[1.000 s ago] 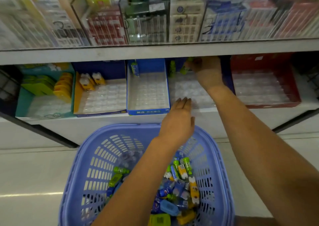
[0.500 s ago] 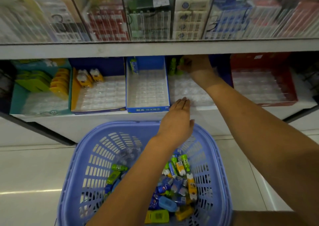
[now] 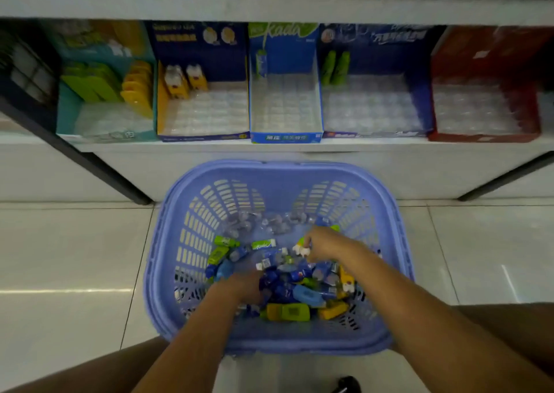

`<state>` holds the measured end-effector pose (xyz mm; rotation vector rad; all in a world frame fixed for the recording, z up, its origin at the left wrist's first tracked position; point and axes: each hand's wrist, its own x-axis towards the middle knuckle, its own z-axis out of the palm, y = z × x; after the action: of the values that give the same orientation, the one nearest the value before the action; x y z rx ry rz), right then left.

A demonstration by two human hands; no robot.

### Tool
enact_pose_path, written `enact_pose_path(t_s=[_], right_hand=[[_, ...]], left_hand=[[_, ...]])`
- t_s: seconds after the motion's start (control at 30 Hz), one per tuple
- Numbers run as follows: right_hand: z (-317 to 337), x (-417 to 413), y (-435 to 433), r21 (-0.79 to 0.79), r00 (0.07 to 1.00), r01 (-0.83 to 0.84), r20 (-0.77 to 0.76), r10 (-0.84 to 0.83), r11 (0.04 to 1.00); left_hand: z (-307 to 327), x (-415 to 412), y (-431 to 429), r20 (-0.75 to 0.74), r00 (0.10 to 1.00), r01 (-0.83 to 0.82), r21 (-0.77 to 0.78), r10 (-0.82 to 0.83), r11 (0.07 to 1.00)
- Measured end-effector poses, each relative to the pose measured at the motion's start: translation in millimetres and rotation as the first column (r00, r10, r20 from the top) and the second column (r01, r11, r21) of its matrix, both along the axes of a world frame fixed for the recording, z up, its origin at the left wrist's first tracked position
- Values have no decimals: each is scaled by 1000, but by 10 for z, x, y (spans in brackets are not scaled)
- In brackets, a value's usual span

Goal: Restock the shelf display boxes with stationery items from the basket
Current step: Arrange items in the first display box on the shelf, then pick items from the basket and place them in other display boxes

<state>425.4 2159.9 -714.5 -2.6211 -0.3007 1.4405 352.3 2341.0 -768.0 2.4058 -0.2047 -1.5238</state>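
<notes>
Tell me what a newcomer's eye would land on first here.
A lavender slotted plastic basket on the tiled floor fills the middle, holding a heap of small green, blue and yellow stationery items. Both hands are down in it: the left hand in the heap, the right hand pinching a small white-and-yellow item. Above, the shelf's row of cardboard display boxes shows mostly bare clear trays.

Basket [image 3: 284, 170] on floor [image 3: 60, 257], before shelf [image 3: 209, 148]. Five display boxes [image 3: 286, 137] side by side on shelf, behind basket. Stationery items [image 3: 299, 293] piled in basket. Left hand [image 3: 242, 287] in pile's near part. Right hand [image 3: 325, 245] farther back, to right, small item [image 3: 302, 250] in its grip.
</notes>
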Motion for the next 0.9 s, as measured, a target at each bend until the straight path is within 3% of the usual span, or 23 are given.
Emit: enact_pose_path(t_s=[0.1,0.27,0.33,0.4,0.43,0.47,0.5,0.57,0.6,0.67,0.7,0.73,0.8,0.87,0.9], right_hand=[[-276,-186,-14,-50,997,-75,-15,74,996],[-422,-318,-69,-34,991,-94,90,97,995],[-440,-314,-145,-21,993,-67,100,69,998],[-437,-236,-180,-10,996,88,30,-87,996],[-431,-184,-185,17,990,139,20,-140,990],[-427,-151,-188,125,973,230,4,-233,965],[-414,-134,-164,257,943,327,-32,-331,909],[-383,-99,-100,442,866,494,-172,-470,749],[-386,-85,-64,477,853,516,-215,-475,711],[-469,-49,-11,484,868,488,-185,-460,726],[-528,-28,-3,455,895,432,-108,-433,779],[-591,-15,-1,386,932,341,-15,-363,857],[-686,-39,16,160,993,61,92,-77,985],[-729,-89,65,1,981,-181,69,181,983],[-725,-111,96,-32,967,-244,65,246,969]], left_hand=[[-33,-48,57,-80,994,74,54,-70,996],[-20,-28,89,-74,997,-1,79,7,997],[-21,-1,37,-11,998,-56,59,57,997],[10,53,-56,64,977,-199,-61,203,978],[14,86,-114,53,939,-324,-183,339,928],[36,109,-170,-29,865,-483,-313,500,818],[74,134,-215,-155,762,-629,-412,629,660],[115,161,-274,-376,558,-804,-465,740,370],[108,171,-275,-378,513,-827,-459,770,325],[47,208,-212,-218,477,-836,-413,852,363],[35,224,-169,-142,453,-849,-369,880,378],[47,236,-125,-131,399,-877,-344,907,336],[76,257,-59,-283,196,-945,-311,939,103],[134,275,-20,-485,38,-959,-264,874,-104],[157,278,-3,-561,1,-952,-255,828,-171]])
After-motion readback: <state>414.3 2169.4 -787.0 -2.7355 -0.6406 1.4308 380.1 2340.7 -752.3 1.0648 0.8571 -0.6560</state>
